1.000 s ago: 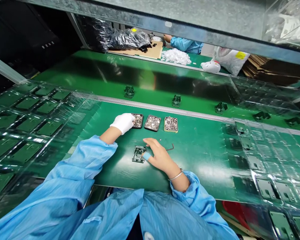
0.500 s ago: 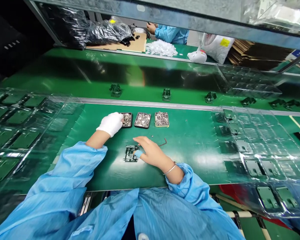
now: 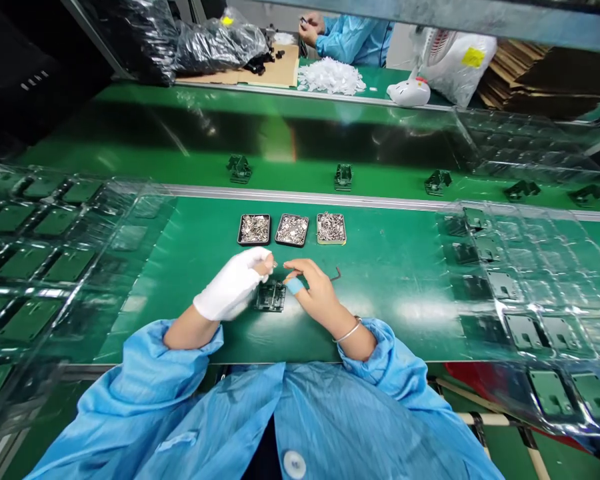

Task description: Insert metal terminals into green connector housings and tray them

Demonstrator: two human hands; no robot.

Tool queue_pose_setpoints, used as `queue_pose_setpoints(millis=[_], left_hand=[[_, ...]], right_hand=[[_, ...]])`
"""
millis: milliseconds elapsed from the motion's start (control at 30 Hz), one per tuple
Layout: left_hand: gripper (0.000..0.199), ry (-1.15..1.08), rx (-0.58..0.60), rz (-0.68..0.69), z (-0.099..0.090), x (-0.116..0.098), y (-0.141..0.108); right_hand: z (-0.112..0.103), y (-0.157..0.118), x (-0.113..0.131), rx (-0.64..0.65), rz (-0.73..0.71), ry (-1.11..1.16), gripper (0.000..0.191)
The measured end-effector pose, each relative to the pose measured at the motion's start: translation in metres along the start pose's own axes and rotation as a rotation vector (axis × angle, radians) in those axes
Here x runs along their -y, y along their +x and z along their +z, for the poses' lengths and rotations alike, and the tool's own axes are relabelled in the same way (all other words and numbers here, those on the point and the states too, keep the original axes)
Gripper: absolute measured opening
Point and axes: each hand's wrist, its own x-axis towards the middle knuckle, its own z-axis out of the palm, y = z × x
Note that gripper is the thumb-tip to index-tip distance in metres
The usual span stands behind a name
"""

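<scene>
My left hand (image 3: pixel 234 283), in a white glove with bare fingertips, is closed in a pinch over the small dark green assembly (image 3: pixel 271 297). Whatever sits between its fingertips is too small to name. Facing it from the right, my right hand (image 3: pixel 314 288) has thumb and index finger apart, with a blue band around the thumb. Beyond both hands stand three square trays of small metal parts: the left tray (image 3: pixel 239 235), the middle tray (image 3: pixel 277 236) and the right tray (image 3: pixel 344 239). A hex key (image 3: pixel 337 274) lies right of my right hand.
Clear plastic blister trays with green plates flank the mat, a left tray (image 3: pixel 130 230) and a right tray (image 3: pixel 540 240). Behind a metal rail (image 3: pixel 300 199), several dark green assemblies (image 3: pixel 343 177) stand in a row. Across the bench, a co-worker's hands (image 3: pixel 311 28) hold something small near white pieces (image 3: pixel 333 77).
My left hand has left the left metal-parts tray and come back toward me, over the green assembly. My right hand has drawn slightly off the assembly. The camera view has shifted.
</scene>
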Motion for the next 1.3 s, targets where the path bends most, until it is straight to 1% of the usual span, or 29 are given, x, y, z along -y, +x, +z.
queue_pose_setpoints(millis=[100,200,300,433,533,600,633,667,733,867,933,1033,1100,1167,1233,1300], left_hand=[[0.026,-0.008,0.079,0.003,0.012,0.0,-0.009],[0.028,0.013,0.097,0.003,0.017,0.005,-0.012],[0.026,0.07,0.023,0.037,0.021,0.008,-0.018],[0.019,0.155,-0.132,0.146,0.028,0.009,-0.026],[0.02,0.369,-0.225,0.341,0.031,0.013,-0.027],[0.026,0.517,-0.278,0.481,0.031,0.018,-0.027],[0.029,0.565,-0.302,0.524,0.031,0.02,-0.026],[0.032,0.596,-0.317,0.546,0.03,0.022,-0.026],[0.034,0.618,-0.322,0.544,0.029,0.023,-0.028],[0.032,0.556,-0.253,0.512,0.027,0.015,-0.031],[0.031,0.525,-0.236,0.514,0.025,0.011,-0.031],[0.034,0.543,-0.223,0.489,0.02,0.009,-0.029],[0.037,0.581,-0.195,0.492,0.016,0.011,-0.028],[0.038,0.609,-0.157,0.52,0.012,0.013,-0.027],[0.039,0.61,-0.093,0.537,0.008,0.015,-0.027],[0.039,0.591,-0.012,0.522,0.006,0.017,-0.028]], right_hand=[[0.001,-0.001,0.001,-0.02,0.017,0.076,0.02],[0.003,0.0,0.001,-0.023,0.138,0.197,0.013],[0.006,0.001,0.001,-0.019,0.25,0.39,0.02],[0.008,0.002,0.003,0.003,0.372,0.705,0.033],[0.008,0.003,0.006,0.056,0.499,0.929,0.043],[0.007,0.003,0.009,0.089,0.573,1.038,0.047],[0.007,0.004,0.01,0.098,0.597,1.072,0.049],[0.008,0.004,0.011,0.094,0.608,1.091,0.05],[0.01,0.004,0.013,0.053,0.589,1.089,0.053],[0.014,0.001,0.014,-0.041,0.486,0.978,0.053],[0.015,0.0,0.014,-0.049,0.453,0.927,0.051],[0.015,0.0,0.014,-0.023,0.438,0.912,0.048],[0.014,0.001,0.013,0.013,0.457,0.916,0.046],[0.011,0.001,0.013,0.08,0.489,0.914,0.046],[0.006,0.002,0.013,0.185,0.509,0.909,0.045],[0.001,0.002,0.015,0.292,0.5,0.888,0.043]])
